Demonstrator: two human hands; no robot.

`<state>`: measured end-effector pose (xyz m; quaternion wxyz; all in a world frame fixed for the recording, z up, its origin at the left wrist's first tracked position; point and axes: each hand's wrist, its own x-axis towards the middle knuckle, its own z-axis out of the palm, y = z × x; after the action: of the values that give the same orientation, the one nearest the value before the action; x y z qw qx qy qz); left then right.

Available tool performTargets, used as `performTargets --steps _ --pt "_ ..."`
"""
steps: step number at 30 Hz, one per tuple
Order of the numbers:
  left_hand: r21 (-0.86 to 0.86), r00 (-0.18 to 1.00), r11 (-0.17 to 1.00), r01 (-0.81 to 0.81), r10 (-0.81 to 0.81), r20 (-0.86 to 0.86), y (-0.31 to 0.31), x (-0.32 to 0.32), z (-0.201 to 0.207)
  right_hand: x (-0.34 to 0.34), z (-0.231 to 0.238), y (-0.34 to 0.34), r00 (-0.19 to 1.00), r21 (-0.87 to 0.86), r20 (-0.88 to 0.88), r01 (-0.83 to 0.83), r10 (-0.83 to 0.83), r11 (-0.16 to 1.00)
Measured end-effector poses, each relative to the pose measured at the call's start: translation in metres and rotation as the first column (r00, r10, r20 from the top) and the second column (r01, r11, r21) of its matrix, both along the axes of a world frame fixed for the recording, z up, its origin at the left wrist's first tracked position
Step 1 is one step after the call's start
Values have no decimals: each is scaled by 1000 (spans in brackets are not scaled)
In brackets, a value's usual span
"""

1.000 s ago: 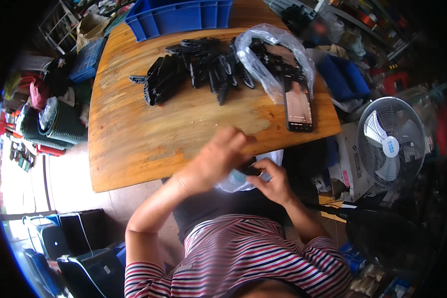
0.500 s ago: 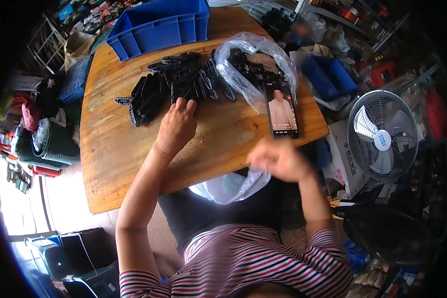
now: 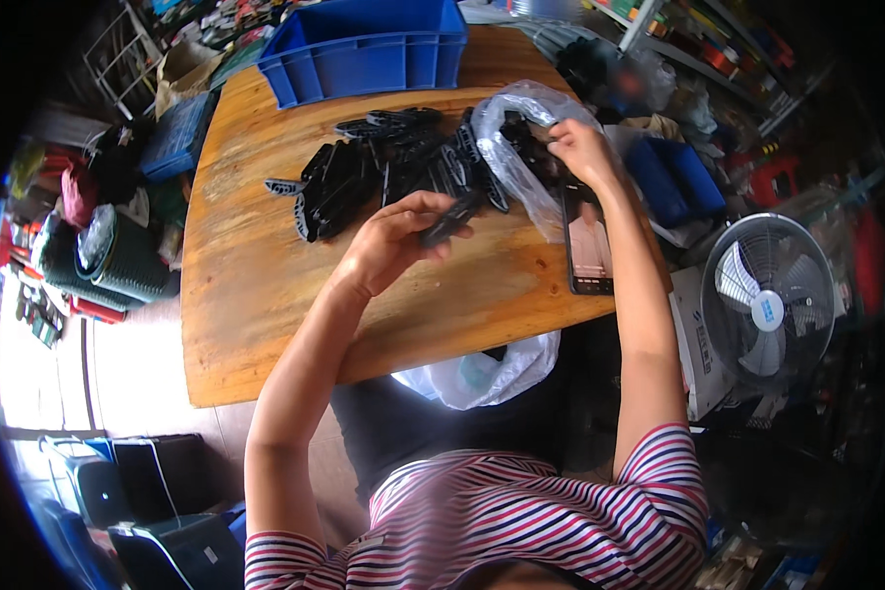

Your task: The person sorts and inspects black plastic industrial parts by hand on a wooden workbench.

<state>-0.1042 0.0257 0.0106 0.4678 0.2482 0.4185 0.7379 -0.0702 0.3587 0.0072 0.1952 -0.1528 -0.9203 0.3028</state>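
Left hand (image 3: 395, 236): raised just over the wooden table (image 3: 256, 315), fingers curled around one long black plastic part (image 3: 450, 220), which juts out past the fingertips toward the right. Right hand (image 3: 582, 147): stretched to the far right side of the table, fingers pinched on the clear plastic bag (image 3: 521, 157); the bag lies crumpled on the tabletop with dark parts showing through it, though which of these the fingers touch cannot be told. Pile of black plastic parts (image 3: 364, 177): spread across the far middle of the table, between the left hand and the blue crate (image 3: 364, 49), with one piece lying apart at the pile's left end. Blue crate: rectangular, open-topped, at the far edge of the table, just behind the pile. Phone (image 3: 588, 246): flat on the table near its right edge, screen up, just beside the right forearm and below the clear bag. White plastic bag (image 3: 482, 369): hanging below the near edge of the table, in front of the person's lap. Striped shirt (image 3: 501, 511): red, white and dark stripes, at the bottom of the view. Fan (image 3: 767, 300): round, caged, standing on the floor to the right of the table, well apart from both hands.
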Motion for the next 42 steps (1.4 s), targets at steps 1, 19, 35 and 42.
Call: performTargets --steps 1,19,35,42 --pt "35 999 999 15 -17 48 -3 1 1 8 7 -12 995 8 -92 39 -38 999" --pt "31 995 996 84 -85 42 0 13 4 101 57 -159 910 -517 -311 -404 274 754" --pt "-85 932 986 -140 103 -347 3 24 1 97 44 -183 888 -110 -299 -396 350 911" --pt "-88 722 966 -242 119 -682 4 47 8 104 33 -186 904 -69 -367 -261 218 963"
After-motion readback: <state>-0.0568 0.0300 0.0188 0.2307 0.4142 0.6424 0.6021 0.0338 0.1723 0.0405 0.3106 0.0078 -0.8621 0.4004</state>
